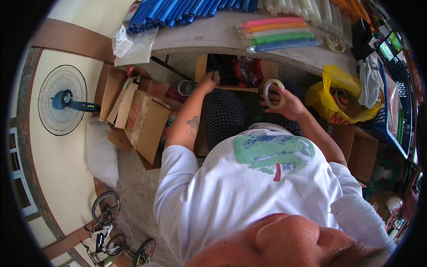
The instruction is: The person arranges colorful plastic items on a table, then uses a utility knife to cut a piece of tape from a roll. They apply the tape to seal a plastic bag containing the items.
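Observation:
My right hand (288, 106) grips a roll of tan tape (272, 84), holding it up over my right thigh. My left hand (209, 81) reaches beyond my left thigh, closed around something small and brownish that I cannot make out, beside the open cardboard box (269, 71) under the bench. A dark red bag (251, 70) lies in that box. A hollow round grey item (184, 88) is just left of my left hand.
The bench (200, 42) holds blue sticks (155, 15), white sticks (307, 9) and bagged coloured candles (278, 35). A yellow bag (333, 102) and blue crate (398, 120) stand right; cardboard boxes (147, 124), a fan (66, 99) and bicycles (106, 242) are left.

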Motion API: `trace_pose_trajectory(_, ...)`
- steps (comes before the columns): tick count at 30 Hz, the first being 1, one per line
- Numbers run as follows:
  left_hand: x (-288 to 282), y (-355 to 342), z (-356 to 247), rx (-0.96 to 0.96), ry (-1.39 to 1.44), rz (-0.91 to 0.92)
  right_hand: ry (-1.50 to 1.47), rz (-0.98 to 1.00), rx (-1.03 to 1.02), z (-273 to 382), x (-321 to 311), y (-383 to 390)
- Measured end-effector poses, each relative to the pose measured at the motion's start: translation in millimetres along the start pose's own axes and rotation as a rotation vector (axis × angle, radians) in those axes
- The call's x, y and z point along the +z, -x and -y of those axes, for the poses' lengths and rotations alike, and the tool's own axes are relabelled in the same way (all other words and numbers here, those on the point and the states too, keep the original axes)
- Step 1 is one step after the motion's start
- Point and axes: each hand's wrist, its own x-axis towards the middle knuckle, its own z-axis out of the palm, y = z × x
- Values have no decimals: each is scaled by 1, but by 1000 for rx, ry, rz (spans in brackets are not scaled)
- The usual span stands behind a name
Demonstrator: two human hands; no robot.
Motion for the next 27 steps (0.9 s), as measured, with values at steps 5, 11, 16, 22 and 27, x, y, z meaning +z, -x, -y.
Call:
trace_pose_trajectory(5, -24, 63, 5, -243, 170, 198, -24, -30, -7, -7, -8, 13)
trace_pose_trajectory(11, -33, 105, 1, -343, 299, 181, -55, -59, -42, -17, -11, 22)
trace_pose_trajectory(16, -38, 95, -9, -328, 328, 188, 23, -103, -83, -11, -10, 29)
trace_pose_trajectory(22, -16, 54, -41, -141, 158, 285, -90, -88, -145, 8, -7, 42)
trace_pose_trajectory(27, 21, 16, -74, 92, -53, 471, -109, -86, -187, 15, -22, 37)
